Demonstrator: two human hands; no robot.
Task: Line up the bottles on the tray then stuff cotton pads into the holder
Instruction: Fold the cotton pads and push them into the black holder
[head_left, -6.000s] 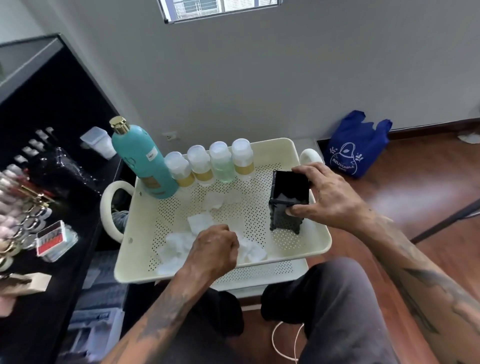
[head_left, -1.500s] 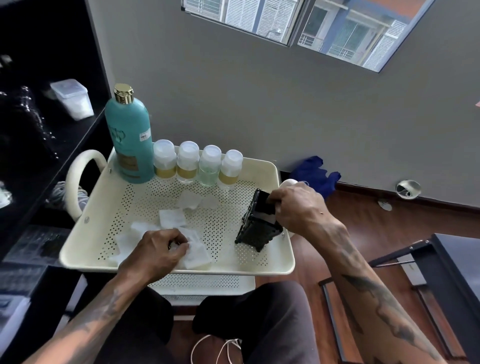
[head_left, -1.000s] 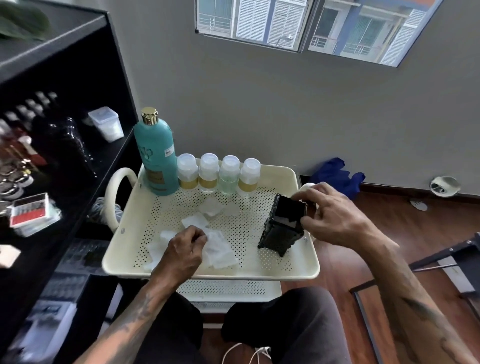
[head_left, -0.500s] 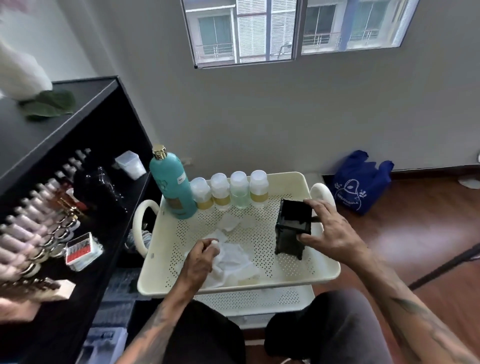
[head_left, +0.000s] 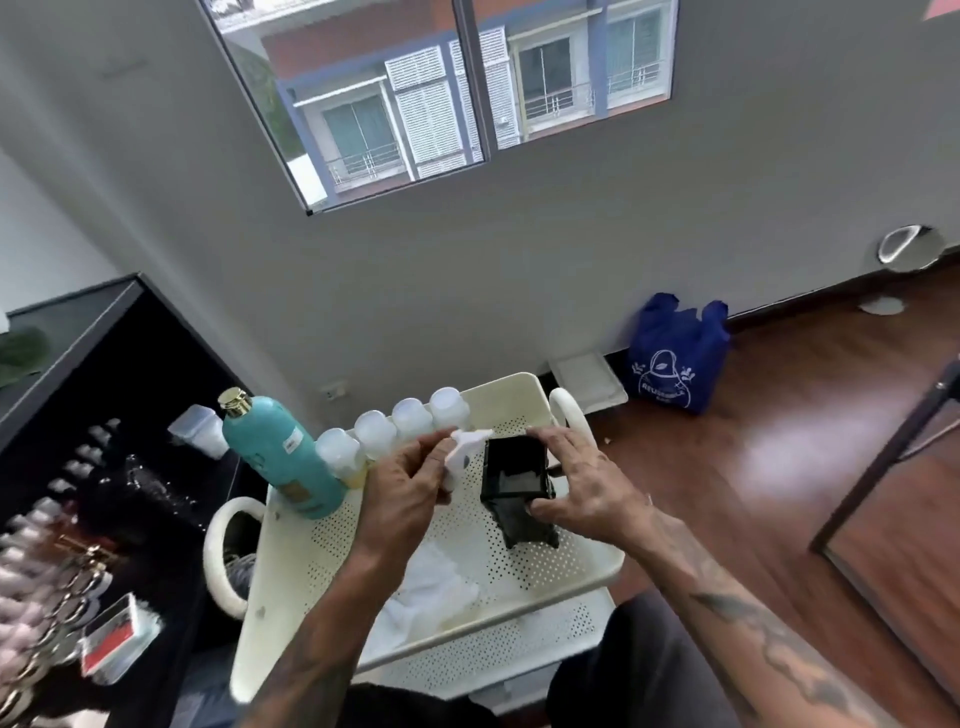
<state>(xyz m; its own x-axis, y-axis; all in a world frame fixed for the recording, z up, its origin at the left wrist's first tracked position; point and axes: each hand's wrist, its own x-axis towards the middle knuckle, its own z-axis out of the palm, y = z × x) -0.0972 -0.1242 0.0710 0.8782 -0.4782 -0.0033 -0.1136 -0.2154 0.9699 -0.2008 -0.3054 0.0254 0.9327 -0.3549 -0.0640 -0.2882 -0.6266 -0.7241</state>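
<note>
Left hand (head_left: 410, 483) with cotton pads (head_left: 464, 451) beside right-hand-held (head_left: 576, 486) holder (head_left: 517, 480)

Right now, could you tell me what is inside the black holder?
Something pale, apparently cotton pads, shows through the open top of the black holder; its dark walls hide how deep they go. The right hand steadies it.

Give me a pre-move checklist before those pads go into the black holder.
1. Cotton pads pinched in left hand: ok.
2. Holder steadied by right hand: ok.
3. Holder opening faces up, unblocked: ok.
4. Room left inside holder: cannot tell, something white shows inside.
5. Teal bottle and small bottles lined up along the tray's far edge: ok.
6. More loose pads left on tray: ok.
</note>
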